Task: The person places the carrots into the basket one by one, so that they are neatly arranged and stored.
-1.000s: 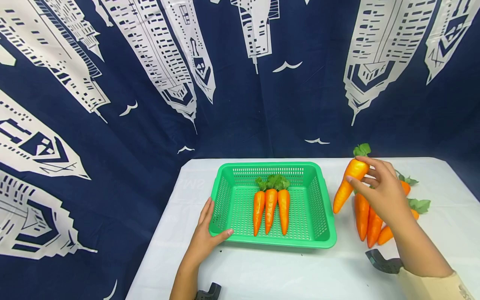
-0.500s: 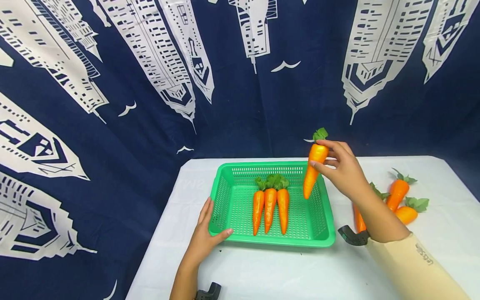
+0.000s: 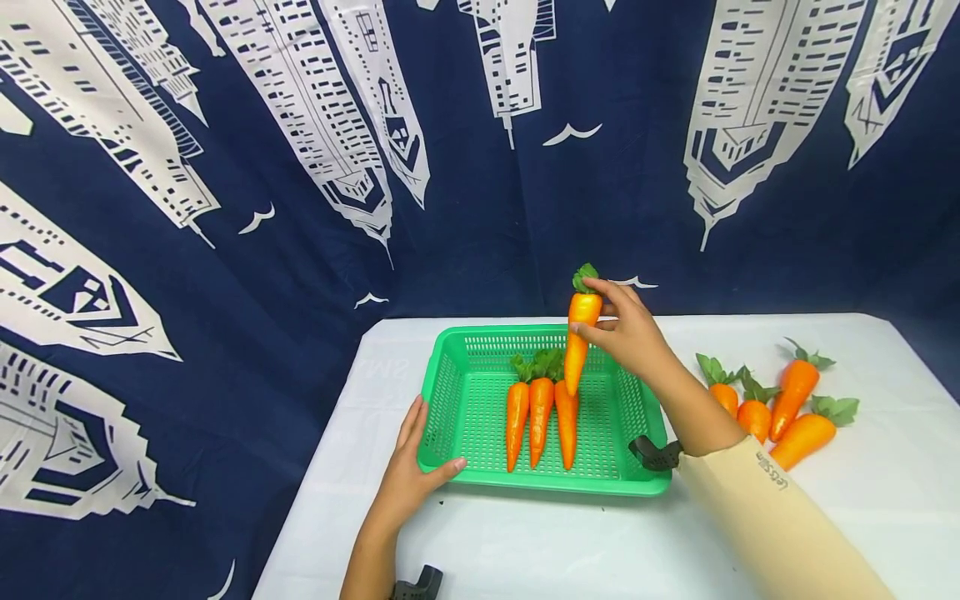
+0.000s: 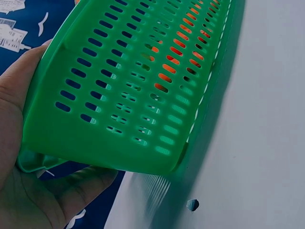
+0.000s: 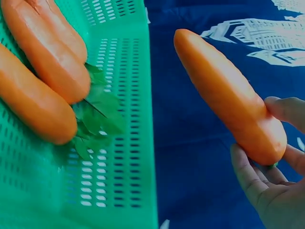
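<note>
My right hand (image 3: 630,333) pinches an orange carrot (image 3: 581,333) near its thick leafy end, tip pointing down. That carrot hangs above the back right part of a green plastic basket (image 3: 540,481), overlapping the rightmost carrot inside. Three carrots (image 3: 541,425) lie side by side in there, leaves toward the back wall. In the right wrist view, thumb and fingers hold the carrot (image 5: 228,98) round its thick end. The left hand (image 3: 407,475) holds the basket's front left corner, thumb over the front rim and fingers along the left side. From the left wrist, the basket wall (image 4: 95,138) shows close up.
Several more carrots (image 3: 797,392) with green leaves lie on the white table (image 3: 525,550) to the right, partly behind the right forearm. A dark blue cloth (image 3: 480,242) with white building prints hangs behind the table. Each wrist carries a black camera mount (image 3: 654,454).
My right hand has carried the carrot leftward from beside the pile on the right to over the basket, turning it more upright. The left hand and the basket have stayed put.
</note>
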The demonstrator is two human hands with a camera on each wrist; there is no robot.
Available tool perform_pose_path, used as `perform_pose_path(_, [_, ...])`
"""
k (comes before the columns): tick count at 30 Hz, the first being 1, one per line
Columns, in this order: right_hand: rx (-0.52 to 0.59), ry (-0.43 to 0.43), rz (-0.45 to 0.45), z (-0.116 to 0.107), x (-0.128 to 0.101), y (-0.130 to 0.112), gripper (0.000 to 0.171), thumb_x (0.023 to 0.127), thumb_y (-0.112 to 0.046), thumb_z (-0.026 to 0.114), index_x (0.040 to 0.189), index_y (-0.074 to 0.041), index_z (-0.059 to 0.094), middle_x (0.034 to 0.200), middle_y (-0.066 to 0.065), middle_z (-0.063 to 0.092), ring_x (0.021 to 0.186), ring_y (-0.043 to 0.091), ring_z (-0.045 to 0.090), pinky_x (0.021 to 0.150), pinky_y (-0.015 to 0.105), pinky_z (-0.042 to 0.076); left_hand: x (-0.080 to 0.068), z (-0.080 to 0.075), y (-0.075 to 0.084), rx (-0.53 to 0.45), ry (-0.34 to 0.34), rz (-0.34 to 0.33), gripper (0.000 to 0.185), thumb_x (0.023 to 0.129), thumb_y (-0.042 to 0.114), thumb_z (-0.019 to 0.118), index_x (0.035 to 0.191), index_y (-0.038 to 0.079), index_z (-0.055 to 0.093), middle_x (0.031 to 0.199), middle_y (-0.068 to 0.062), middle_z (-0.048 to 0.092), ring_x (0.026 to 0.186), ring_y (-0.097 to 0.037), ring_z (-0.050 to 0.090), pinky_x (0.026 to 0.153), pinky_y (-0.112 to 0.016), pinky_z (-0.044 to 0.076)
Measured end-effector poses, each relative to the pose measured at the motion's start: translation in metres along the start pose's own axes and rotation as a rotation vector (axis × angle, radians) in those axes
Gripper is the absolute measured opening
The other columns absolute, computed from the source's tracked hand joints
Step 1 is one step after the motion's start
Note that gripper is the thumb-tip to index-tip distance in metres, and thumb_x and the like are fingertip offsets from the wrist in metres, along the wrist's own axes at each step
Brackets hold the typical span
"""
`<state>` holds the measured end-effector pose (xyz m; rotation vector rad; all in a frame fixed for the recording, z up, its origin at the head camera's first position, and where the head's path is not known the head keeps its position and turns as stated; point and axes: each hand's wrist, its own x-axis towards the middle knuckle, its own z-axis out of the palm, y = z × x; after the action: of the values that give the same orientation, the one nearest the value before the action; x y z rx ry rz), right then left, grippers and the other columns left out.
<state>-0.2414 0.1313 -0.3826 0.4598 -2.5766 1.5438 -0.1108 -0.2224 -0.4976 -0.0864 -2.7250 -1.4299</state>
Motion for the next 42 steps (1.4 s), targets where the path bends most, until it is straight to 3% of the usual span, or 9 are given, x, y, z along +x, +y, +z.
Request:
perform_pose_path(9, [-0.043, -0.125, 0.081, 0.025, 0.012, 0.016, 0.053, 0.091, -0.02, 0.076, 0.14, -0.013, 0.056, 0.14, 0.018, 0.044, 0.123, 0.039, 0.057, 0.083, 0.042, 0.059, -0.001, 0.002, 0.0, 0.005, -0.002, -0.007, 0.111, 0.079, 0.046, 0.085, 0.164, 0.026, 0.016, 0.17, 0.015, 0.005, 0.157, -0.035, 0.014, 0.117, -0.071, 0.023])
perform_pose_path(17, [-0.025, -0.272, 0.152, 0.047, 0.014, 0.034, 0.048, 0.093, -0.015, 0.072, 0.138, -0.008, 0.056, 0.139, 0.023, 0.045, 0.121, 0.042, 0.058, 0.081, 0.036, 0.057, -0.001, 0.001, -0.002, 0.023, -0.001, 0.001, 0.11, 0.079, 0.05, 0.084, 0.163, 0.027, 0.016, 0.17, 0.016, 0.005, 0.157, -0.035, 0.016, 0.117, -0.07, 0.024])
perform_pose_path(22, [-0.113, -0.307, 0.174, 0.055, 0.011, 0.046, 0.045, 0.092, -0.011, 0.071, 0.135, -0.007, 0.058, 0.138, 0.025, 0.047, 0.113, 0.038, 0.059, 0.079, 0.035, 0.055, -0.001, 0.001, -0.002, 0.02, -0.002, 0.007, 0.11, 0.079, 0.049, 0.084, 0.164, 0.025, 0.017, 0.17, 0.015, 0.005, 0.157, -0.036, 0.016, 0.116, -0.071, 0.025])
perform_pose_path(25, [-0.156, -0.301, 0.17, 0.057, 0.011, 0.05, 0.043, 0.092, -0.012, 0.072, 0.133, -0.008, 0.059, 0.136, 0.026, 0.049, 0.108, 0.037, 0.059, 0.08, 0.039, 0.055, 0.0, 0.002, -0.003, 0.024, 0.002, 0.011, 0.11, 0.079, 0.049, 0.084, 0.163, 0.025, 0.018, 0.17, 0.015, 0.006, 0.157, -0.036, 0.017, 0.116, -0.071, 0.025])
perform_pose_path(32, [-0.309, -0.358, 0.077, 0.063, 0.01, 0.062, 0.042, 0.088, -0.015, 0.077, 0.128, -0.006, 0.064, 0.134, 0.026, 0.057, 0.119, 0.04, 0.057, 0.101, 0.053, 0.048, 0.001, 0.001, -0.003, 0.021, 0.007, 0.013, 0.109, 0.08, 0.047, 0.085, 0.163, 0.025, 0.018, 0.17, 0.016, 0.006, 0.157, -0.036, 0.017, 0.116, -0.071, 0.025])
perform_pose_path(42, [-0.341, -0.508, 0.136, 0.066, 0.008, 0.066, 0.042, 0.086, -0.016, 0.08, 0.125, -0.006, 0.069, 0.117, 0.015, 0.069, 0.099, 0.025, 0.061, 0.088, 0.041, 0.053, -0.001, 0.0, 0.0, 0.019, 0.0, 0.008, 0.11, 0.08, 0.048, 0.084, 0.164, 0.025, 0.017, 0.17, 0.015, 0.005, 0.157, -0.036, 0.016, 0.117, -0.071, 0.024])
